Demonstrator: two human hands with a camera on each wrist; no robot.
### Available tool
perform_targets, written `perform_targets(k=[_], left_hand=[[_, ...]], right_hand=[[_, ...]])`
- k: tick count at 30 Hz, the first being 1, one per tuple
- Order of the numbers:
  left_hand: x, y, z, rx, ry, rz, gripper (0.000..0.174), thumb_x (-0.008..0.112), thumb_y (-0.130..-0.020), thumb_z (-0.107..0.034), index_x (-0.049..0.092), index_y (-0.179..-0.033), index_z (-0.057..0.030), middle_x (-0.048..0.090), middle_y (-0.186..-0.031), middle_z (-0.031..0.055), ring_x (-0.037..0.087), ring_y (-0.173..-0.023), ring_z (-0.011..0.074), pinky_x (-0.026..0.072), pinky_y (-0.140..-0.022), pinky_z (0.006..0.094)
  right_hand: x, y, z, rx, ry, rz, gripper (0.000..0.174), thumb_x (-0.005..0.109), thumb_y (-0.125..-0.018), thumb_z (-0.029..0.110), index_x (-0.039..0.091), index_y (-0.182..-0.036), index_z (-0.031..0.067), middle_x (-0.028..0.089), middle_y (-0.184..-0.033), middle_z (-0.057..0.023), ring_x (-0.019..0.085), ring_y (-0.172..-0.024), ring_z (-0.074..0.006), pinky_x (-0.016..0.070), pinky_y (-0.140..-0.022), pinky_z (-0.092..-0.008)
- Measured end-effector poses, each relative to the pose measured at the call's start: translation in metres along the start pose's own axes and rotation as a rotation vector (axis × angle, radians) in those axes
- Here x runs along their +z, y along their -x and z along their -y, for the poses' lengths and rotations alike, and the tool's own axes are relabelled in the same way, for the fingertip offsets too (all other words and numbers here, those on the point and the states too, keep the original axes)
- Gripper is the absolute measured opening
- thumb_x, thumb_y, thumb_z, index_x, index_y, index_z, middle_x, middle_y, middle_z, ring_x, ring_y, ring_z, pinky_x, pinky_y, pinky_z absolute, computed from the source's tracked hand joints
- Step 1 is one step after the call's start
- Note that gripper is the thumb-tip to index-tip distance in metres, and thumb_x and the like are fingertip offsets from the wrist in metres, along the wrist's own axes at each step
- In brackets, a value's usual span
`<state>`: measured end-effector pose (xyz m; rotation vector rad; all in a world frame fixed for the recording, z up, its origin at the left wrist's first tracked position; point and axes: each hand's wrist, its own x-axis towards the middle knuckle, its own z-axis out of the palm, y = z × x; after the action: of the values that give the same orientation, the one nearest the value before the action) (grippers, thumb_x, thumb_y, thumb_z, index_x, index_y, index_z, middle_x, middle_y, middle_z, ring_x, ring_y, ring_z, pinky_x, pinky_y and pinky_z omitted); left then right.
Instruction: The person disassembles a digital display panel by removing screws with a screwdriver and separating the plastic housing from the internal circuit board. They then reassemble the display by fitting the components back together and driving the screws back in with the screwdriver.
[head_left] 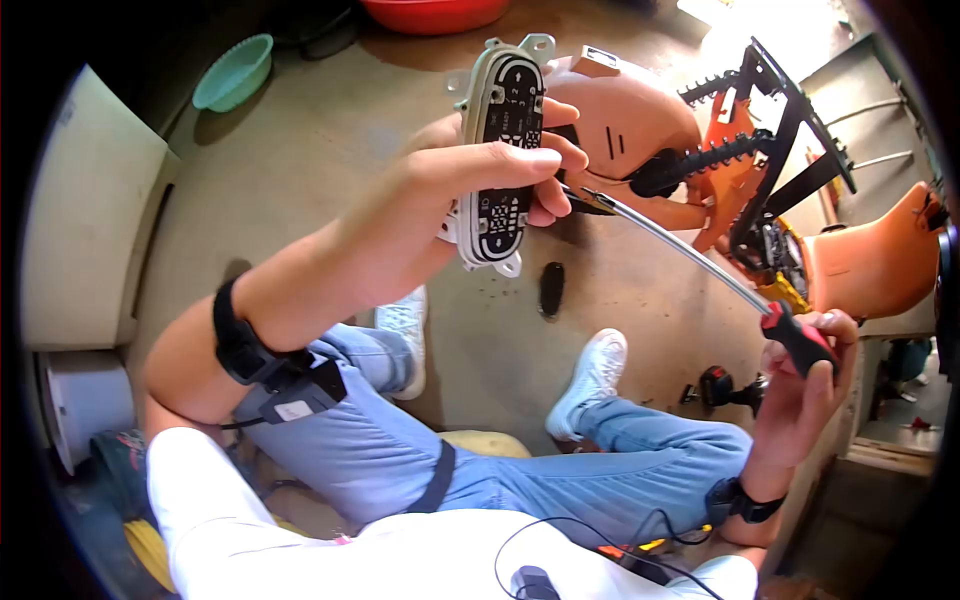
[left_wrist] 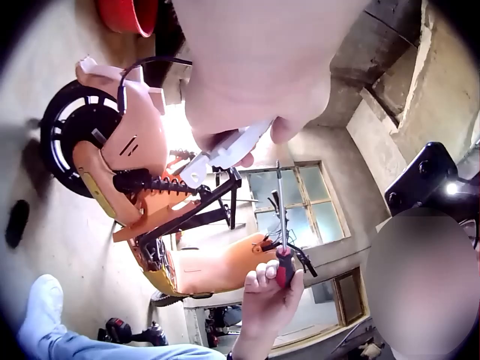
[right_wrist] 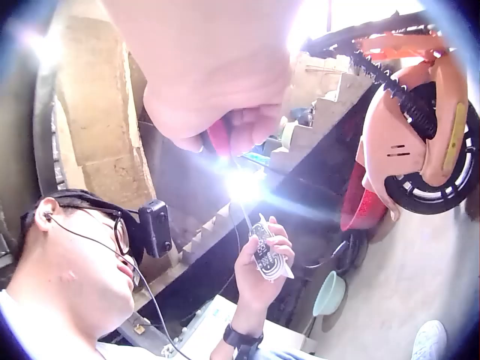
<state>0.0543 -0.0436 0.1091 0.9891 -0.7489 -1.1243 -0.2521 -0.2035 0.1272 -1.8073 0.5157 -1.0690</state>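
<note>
The left grip (head_left: 425,190) is pinching the display panel (head_left: 514,105) in midair while the right grip (head_left: 815,360) is pinching the screwdriver (head_left: 703,264), probably needing firm bracing and a squarely aligned shaft.

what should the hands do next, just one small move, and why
Probably ease the screwdriver tip slowly toward the edge of the display panel. The left hand holds the panel up, and the right hand grips the screwdriver with its shaft pointing that way. In the head view, the tip appears close to the left hand, so going slowly seems wise.
</note>
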Motion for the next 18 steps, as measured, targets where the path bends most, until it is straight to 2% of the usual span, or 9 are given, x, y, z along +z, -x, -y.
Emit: perform_targets(k=[2, 3, 5, 10, 14, 15, 17, 18], left_hand=[[0.001, 0.000, 0.001, -0.019, 0.163, -0.011, 0.053, 0.056, -0.091, -0.017, 0.044, -0.139, 0.0022, 0.060, -0.112, 0.0117, 0.062, -0.093, 0.0183, 0.0506, -0.083, 0.0299], [0.000, -0.001, 0.000, -0.049, 0.124, -0.005, 0.053, 0.056, -0.091, -0.017, 0.044, -0.139, 0.0022, 0.060, -0.112, 0.0117, 0.062, -0.093, 0.0183, 0.0506, -0.083, 0.0299], [0.000, -0.002, 0.003, 0.029, 0.125, -0.004, 0.055, 0.054, -0.092, -0.016, 0.041, -0.142, 0.0031, 0.058, -0.114, 0.0115, 0.060, -0.094, 0.0193, 0.0486, -0.082, 0.0308], [0.002, -0.004, 0.001, 0.029, 0.198, 0.100, 0.060, 0.053, -0.094, -0.012, 0.030, -0.147, 0.0029, 0.049, -0.112, 0.0083, 0.052, -0.093, 0.0178, 0.0424, -0.083, 0.0317], [0.006, -0.003, 0.003, 0.035, 0.199, 0.109, 0.060, 0.054, -0.096, -0.015, 0.029, -0.148, 0.0020, 0.048, -0.109, 0.0071, 0.051, -0.093, 0.0166, 0.0419, -0.082, 0.0318], [0.006, -0.004, 0.004, 0.029, 0.198, 0.108, 0.060, 0.054, -0.096, -0.015, 0.029, -0.148, 0.0020, 0.048, -0.109, 0.0071, 0.051, -0.093, 0.0166, 0.0419, -0.082, 0.0318], [0.006, -0.005, 0.005, 0.041, 0.177, 0.115, 0.061, 0.055, -0.096, -0.015, 0.029, -0.149, 0.0013, 0.047, -0.110, 0.0072, 0.051, -0.093, 0.0166, 0.0419, -0.082, 0.0318], [0.007, -0.005, 0.006, 0.037, 0.176, 0.114, 0.061, 0.055, -0.096, -0.015, 0.029, -0.149, 0.0013, 0.047, -0.110, 0.0072, 0.051, -0.093, 0.0166, 0.0419, -0.082, 0.0318]], right_hand=[[0.000, 0.002, 0.002, -0.001, 0.022, 0.008, 0.060, 0.064, -0.090, 0.048, 0.046, -0.121, -0.0003, 0.051, -0.100, -0.0110, 0.054, -0.077, -0.0167, 0.0444, -0.062, -0.0263], [0.001, 0.003, 0.003, -0.006, 0.042, 0.011, 0.061, 0.065, -0.089, 0.050, 0.046, -0.120, -0.0002, 0.050, -0.098, -0.0105, 0.053, -0.077, -0.0164, 0.0443, -0.062, -0.0263], [0.008, 0.003, 0.008, -0.006, 0.102, 0.042, 0.062, 0.067, -0.087, 0.053, 0.047, -0.117, 0.0026, 0.049, -0.095, -0.0090, 0.051, -0.077, -0.0159, 0.0439, -0.062, -0.0266], [0.003, 0.006, 0.009, 0.075, 0.094, 0.142, 0.068, 0.074, -0.080, 0.057, 0.047, -0.115, 0.0057, 0.047, -0.092, -0.0071, 0.049, -0.078, -0.0157, 0.0417, -0.069, -0.0291], [0.010, 0.006, 0.010, 0.104, 0.066, 0.116, 0.069, 0.075, -0.078, 0.057, 0.046, -0.115, 0.0060, 0.046, -0.086, -0.0073, 0.049, -0.076, -0.0159, 0.0401, -0.070, -0.0296], [0.009, 0.006, 0.007, 0.109, 0.064, 0.114, 0.069, 0.075, -0.078, 0.057, 0.046, -0.115, 0.0060, 0.046, -0.086, -0.0073, 0.049, -0.076, -0.0159, 0.0401, -0.070, -0.0296], [0.007, 0.006, 0.000, -0.087, 0.135, 0.194, 0.064, 0.062, -0.088, 0.059, 0.044, -0.122, 0.0080, 0.049, -0.086, -0.0080, 0.047, -0.074, -0.0132, 0.0400, -0.063, -0.0249], [0.006, 0.006, 0.001, -0.084, 0.133, 0.192, 0.064, 0.062, -0.088, 0.059, 0.044, -0.122, 0.0080, 0.049, -0.086, -0.0080, 0.047, -0.074, -0.0132, 0.0400, -0.063, -0.0249]])
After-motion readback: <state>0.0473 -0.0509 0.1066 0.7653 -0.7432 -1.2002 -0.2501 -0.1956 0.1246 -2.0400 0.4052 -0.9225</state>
